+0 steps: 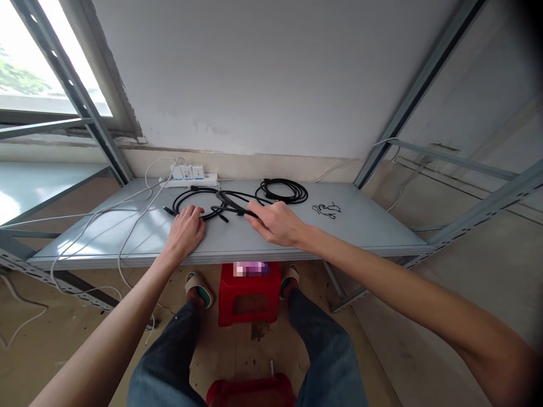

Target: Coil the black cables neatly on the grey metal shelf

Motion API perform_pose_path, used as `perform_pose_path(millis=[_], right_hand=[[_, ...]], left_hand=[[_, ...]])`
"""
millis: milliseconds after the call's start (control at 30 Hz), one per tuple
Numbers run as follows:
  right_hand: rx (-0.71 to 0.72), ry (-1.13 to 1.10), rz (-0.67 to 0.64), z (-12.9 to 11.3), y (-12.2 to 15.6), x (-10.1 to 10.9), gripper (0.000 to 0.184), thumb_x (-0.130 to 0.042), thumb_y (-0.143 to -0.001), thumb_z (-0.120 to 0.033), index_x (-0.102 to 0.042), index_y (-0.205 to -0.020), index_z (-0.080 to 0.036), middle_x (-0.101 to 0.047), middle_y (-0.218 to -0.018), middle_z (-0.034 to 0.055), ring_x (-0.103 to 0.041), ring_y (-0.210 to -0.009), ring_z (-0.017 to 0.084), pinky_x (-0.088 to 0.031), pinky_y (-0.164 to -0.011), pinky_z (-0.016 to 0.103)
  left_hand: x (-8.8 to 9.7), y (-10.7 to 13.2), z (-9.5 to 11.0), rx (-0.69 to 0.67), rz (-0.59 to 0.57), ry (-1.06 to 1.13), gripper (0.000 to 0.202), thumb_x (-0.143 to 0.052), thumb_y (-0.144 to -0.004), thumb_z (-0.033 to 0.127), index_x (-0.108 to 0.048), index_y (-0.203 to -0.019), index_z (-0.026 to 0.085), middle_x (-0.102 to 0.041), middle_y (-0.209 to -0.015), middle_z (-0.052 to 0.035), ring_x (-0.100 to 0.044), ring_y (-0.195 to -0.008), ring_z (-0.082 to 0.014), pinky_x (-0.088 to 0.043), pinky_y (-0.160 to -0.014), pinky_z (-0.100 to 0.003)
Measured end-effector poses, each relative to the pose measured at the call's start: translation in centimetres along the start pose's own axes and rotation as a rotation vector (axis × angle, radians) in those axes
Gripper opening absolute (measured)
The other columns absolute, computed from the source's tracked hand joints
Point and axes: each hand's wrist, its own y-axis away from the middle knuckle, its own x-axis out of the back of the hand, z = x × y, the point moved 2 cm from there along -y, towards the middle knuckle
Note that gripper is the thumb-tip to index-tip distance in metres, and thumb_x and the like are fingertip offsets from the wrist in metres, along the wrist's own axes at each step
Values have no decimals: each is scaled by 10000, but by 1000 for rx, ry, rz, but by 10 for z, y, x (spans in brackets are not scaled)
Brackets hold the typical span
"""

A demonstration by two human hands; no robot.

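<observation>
The right grip (275, 222) conceals the section of black cable (232, 204) inside it. The left grip (186, 226) covers part of the loop; I cannot tell how its fingertips bear there. A pixelated patch (251, 269) masks the red stool's (249, 287) top. The bottom edge cuts off a second stool (250, 387); the left edge, the window (25, 70). Plug (186, 171) markings are illegible to me.

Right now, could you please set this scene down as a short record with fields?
Left hand: on the metal shelf, at a loose loop of black cable
Right hand: closed around a bunch of black cable
Right of the hands: a coiled cable, then some thin black strands
Back left: power strip with white plugs
Floor: red stool between two sandals
</observation>
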Motion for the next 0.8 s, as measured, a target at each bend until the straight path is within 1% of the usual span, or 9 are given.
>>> perform_pose_path(millis=[200, 333, 433, 533, 600, 633, 700, 767, 800], right_hand=[[146, 106, -204, 4, 27, -44, 382, -251, -1135, -370, -575, -1093, -173, -618, -704, 23, -408, -537, 151, -176, -599, 310], [159, 82, -298, 9, 37, -74, 402, -322, -1135, -463, -599, -1046, -186, -658, -752, 43, -444, -566, 161, -192, -597, 300], [113, -66, -248, 16, 36, -83, 432, -353, -1138, -520, -605, -1015, -192, -675, -838, 59, -531, -689, 186, -309, -645, 294], [68, -247, -84, 29, 29, -79, 386, -410, -1129, -512, -618, -1080, -190, -693, -1036, 99, -595, -938, 226, -441, -847, 329], [-44, -295, 59, 46, 26, -73, 336, -420, -1128, -457, -625, -1101, -193, -684, -1119, 113, -589, -1047, 242, -449, -957, 361], [-143, -283, 130, 56, 26, -70, 318, -406, -1130, -413, -630, -1072, -195, -682, -1117, 112, -588, -1053, 243, -447, -972, 368], [-418, -209, 241, 79, 29, -68, 295, -392, -1111, -313, -625, -975, -194, -677, -1039, 103, -594, -991, 241, -452, -926, 361], [-646, -161, 195, 99, 36, -72, 247, -425, -1066, -241, -628, -934, -195, -668, -939, 84, -598, -895, 237, -454, -842, 348], [-698, -152, 144, 106, 39, -75, 215, -452, -1047, -228, -639, -946, -196, -667, -924, 78, -601, -886, 238, -452, -824, 344]], left_hand=[[3, 0, 2, -9, 14, 9, 369, -385, -994, 196, -584, -1304, 170, -650, -1196, -171, -617, -1175, -354, -515, -979, -492], [5, 1, 2, -18, 19, 32, 415, -370, -976, 161, -558, -1346, 160, -652, -1205, -176, -623, -1169, -353, -520, -978, -494], [5, 1, 3, -28, 23, 34, 406, -356, -983, 166, -557, -1336, 154, -653, -1195, -176, -626, -1164, -352, -521, -978, -491], [6, 1, 4, -37, 23, 43, 386, -347, -1005, 193, -562, -1324, 163, -655, -1186, -169, -627, -1165, -346, -519, -986, -487], [7, 2, 5, -40, 24, 55, 375, -352, -1016, 213, -562, -1325, 175, -655, -1196, -163, -625, -1176, -341, -513, -999, -483], [7, 2, 5, -40, 25, 62, 370, -357, -1021, 223, -563, -1324, 178, -654, -1204, -162, -623, -1182, -339, -511, -1005, -482], [8, 2, 6, -41, 23, 77, 362, -362, -1028, 242, -566, -1321, 178, -651, -1220, -166, -619, -1192, -337, -507, -1014, -483], [7, 1, 6, -38, 17, 85, 361, -363, -1033, 255, -568, -1319, 175, -648, -1225, -170, -616, -1196, -339, -506, -1018, -486], [7, 1, 6, -35, 12, 85, 361, -364, -1034, 261, -568, -1320, 176, -648, -1223, -171, -614, -1197, -340, -505, -1020, -488]])
